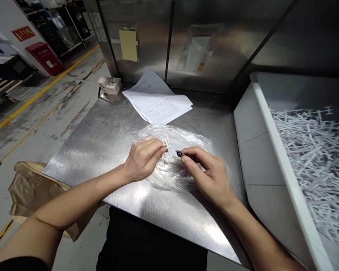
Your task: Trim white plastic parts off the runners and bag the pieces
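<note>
My left hand point(145, 157) is closed, pinching a small white branched plastic sprue point(165, 141) between thumb and fingertips. My right hand point(210, 176) is closed on small dark nippers point(180, 153). Their tip points left toward the sprue, with a gap between the two; the rest of the tool is hidden in the hand. Beneath both hands a clear plastic bag point(196, 140) lies spread on the metal table point(81, 146). Some small pale pieces lie on or in the bag, too small to make out.
At the right stands a large white bin point(264, 150) holding many white plastic sprues point(322, 150). Printed sheets point(161, 103) lie toward the back, near a power socket point(112, 86). Brown paper point(31, 188) hangs at the table's left edge. A metal wall point(149, 22) rises behind.
</note>
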`<state>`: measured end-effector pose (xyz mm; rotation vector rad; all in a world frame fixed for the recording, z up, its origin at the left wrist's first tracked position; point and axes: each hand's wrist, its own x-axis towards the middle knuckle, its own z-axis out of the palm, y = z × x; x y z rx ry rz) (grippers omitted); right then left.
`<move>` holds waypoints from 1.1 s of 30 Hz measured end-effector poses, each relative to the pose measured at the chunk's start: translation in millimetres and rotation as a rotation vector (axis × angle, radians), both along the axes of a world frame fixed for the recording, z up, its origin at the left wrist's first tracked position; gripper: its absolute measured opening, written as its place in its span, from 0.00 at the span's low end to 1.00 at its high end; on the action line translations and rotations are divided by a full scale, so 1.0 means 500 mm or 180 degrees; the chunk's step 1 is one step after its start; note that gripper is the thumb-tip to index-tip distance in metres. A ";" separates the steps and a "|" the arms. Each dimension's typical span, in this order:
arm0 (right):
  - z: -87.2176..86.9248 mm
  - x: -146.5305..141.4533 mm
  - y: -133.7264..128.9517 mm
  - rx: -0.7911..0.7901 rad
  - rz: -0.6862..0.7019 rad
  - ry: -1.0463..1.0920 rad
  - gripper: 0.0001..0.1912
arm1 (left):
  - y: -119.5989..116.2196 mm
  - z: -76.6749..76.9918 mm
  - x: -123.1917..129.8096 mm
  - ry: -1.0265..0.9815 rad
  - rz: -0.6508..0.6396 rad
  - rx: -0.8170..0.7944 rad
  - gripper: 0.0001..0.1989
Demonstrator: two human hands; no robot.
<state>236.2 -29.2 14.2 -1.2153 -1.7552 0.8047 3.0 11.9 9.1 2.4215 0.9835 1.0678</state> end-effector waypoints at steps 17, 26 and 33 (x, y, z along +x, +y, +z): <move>0.005 -0.003 -0.007 0.0193 0.0041 -0.0232 0.05 | -0.002 -0.010 0.004 0.0088 0.0038 0.0359 0.15; 0.005 -0.005 -0.008 0.0223 0.0004 -0.0288 0.05 | -0.002 -0.008 0.005 0.0156 -0.0007 0.0517 0.13; 0.000 -0.006 -0.006 0.0405 0.0039 -0.0356 0.05 | -0.002 -0.013 0.005 0.0172 0.0012 0.0624 0.14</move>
